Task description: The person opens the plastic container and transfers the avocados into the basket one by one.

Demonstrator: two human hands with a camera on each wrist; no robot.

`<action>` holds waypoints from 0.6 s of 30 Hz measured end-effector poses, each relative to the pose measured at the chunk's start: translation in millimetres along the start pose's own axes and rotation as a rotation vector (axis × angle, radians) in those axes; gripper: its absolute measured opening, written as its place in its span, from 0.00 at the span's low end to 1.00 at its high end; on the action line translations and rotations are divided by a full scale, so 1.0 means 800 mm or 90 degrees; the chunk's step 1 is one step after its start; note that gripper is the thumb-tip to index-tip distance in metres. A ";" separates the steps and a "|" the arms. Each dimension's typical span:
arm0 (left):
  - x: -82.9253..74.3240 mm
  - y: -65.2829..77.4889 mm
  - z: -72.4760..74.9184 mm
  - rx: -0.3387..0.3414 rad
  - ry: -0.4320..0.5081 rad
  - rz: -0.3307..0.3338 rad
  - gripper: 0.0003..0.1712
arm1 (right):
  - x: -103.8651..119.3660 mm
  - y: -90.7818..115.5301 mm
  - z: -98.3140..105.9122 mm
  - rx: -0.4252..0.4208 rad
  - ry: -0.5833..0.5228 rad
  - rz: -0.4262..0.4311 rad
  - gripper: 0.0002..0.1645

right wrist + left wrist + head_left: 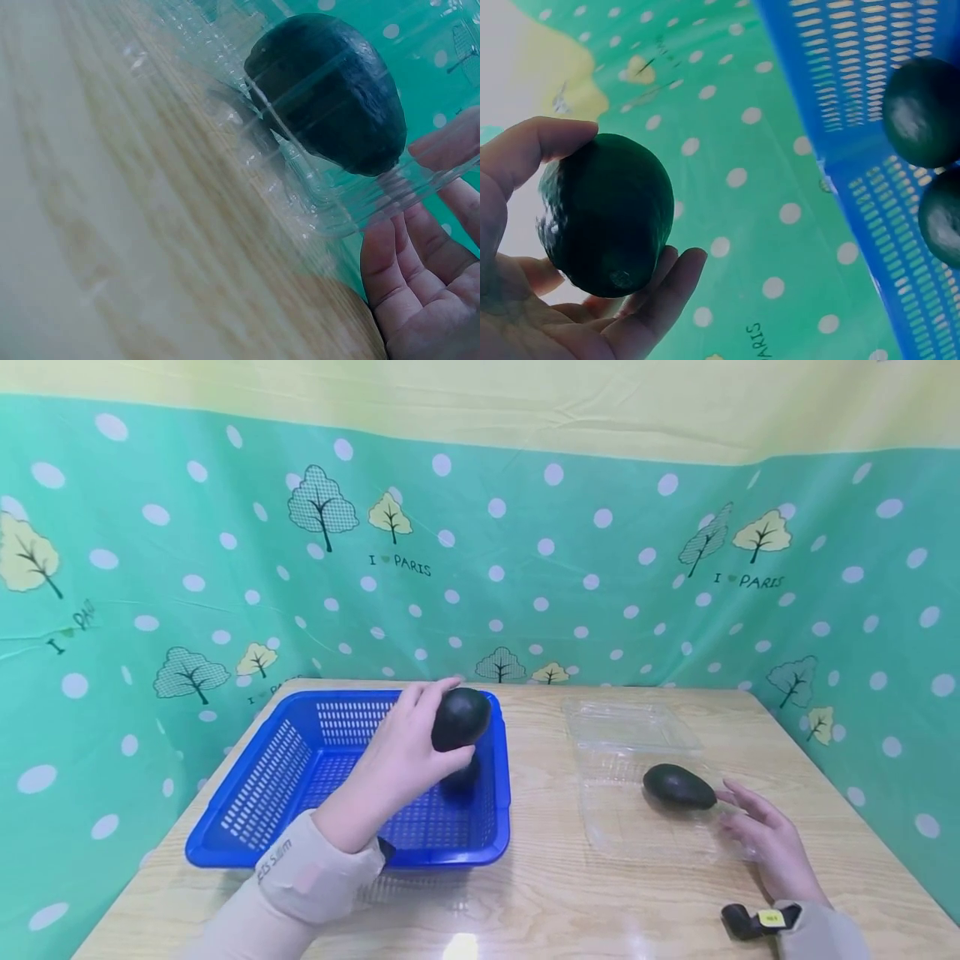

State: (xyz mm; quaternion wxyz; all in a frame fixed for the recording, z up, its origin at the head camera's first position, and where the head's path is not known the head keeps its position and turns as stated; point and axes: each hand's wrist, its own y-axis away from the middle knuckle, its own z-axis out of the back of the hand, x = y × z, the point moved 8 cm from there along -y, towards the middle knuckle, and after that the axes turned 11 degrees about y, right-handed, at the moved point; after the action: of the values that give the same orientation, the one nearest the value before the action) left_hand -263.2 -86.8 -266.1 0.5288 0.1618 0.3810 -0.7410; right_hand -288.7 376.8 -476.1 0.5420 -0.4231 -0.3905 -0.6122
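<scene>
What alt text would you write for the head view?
A left hand grips a dark green avocado above a blue basket. On the same wooden table, another avocado lies in a clear plastic container, a right hand at its edge.

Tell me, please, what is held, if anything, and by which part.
The left grip holds an avocado around its sides. The right grip is at the edge of the clear container; whether it holds that is unclear.

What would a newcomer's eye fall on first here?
Probably the bright blue basket at left, with the left hand holding a dark avocado over its right end. Next, the lone avocado in the clear container on the right, the right hand at its edge.
</scene>
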 end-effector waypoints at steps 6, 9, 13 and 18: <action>0.005 -0.002 -0.008 0.054 -0.025 -0.018 0.44 | 0.002 -0.002 0.000 -0.001 0.002 0.010 0.38; 0.008 -0.003 -0.012 0.080 -0.049 -0.018 0.42 | 0.003 -0.002 0.000 -0.004 0.004 0.014 0.38; 0.009 -0.002 -0.016 0.104 -0.080 -0.043 0.40 | 0.001 -0.002 -0.001 -0.006 0.008 0.009 0.39; 0.012 0.001 -0.019 0.125 -0.108 -0.080 0.39 | 0.001 -0.001 -0.001 -0.003 -0.019 0.015 0.38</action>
State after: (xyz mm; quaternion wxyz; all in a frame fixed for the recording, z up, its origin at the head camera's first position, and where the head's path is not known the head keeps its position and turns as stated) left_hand -268.8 -81.9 -282.5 0.4934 0.1257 0.2702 -0.8172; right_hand -289.9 375.7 -476.1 0.5421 -0.4381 -0.3919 -0.6005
